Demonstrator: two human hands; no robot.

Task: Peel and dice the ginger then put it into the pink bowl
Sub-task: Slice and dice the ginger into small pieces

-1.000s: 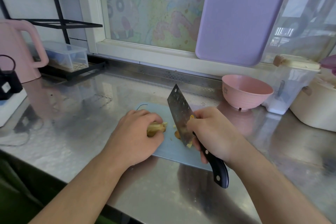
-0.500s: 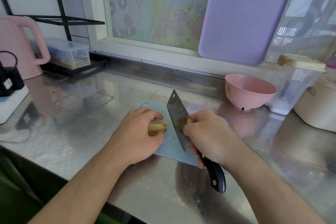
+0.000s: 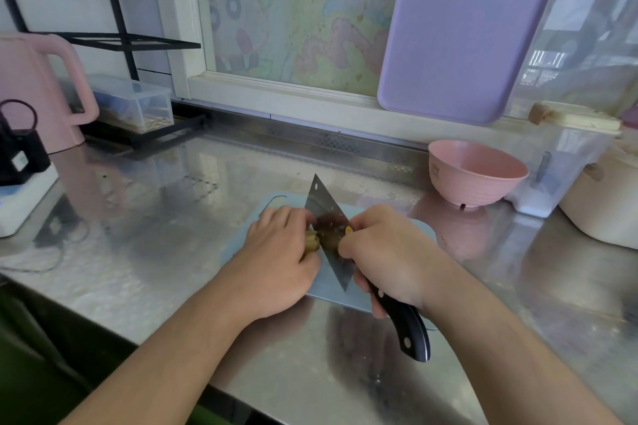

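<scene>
Ginger [image 3: 311, 241] sits on the pale blue cutting board [image 3: 345, 295], mostly hidden under the left hand [image 3: 276, 262]; only a yellowish end shows at the fingertips. Left hand curled down over it, pinning it to the board. Cleaver [image 3: 328, 235] blade stands on edge right against the ginger's exposed end, tip pointing away from the person, a small yellow bit stuck to the blade face near the right thumb. Right hand [image 3: 386, 255] is closed around the black riveted handle, thumb and forefinger pinching the blade base. Board lies flat on the steel counter [image 3: 172, 235]. Pink bowl [image 3: 476, 172] stands upright, back right of the board, apart from it, looks empty. Clear container just right of the bowl. Purple board leans against the window behind. Pink kettle far left.
</scene>
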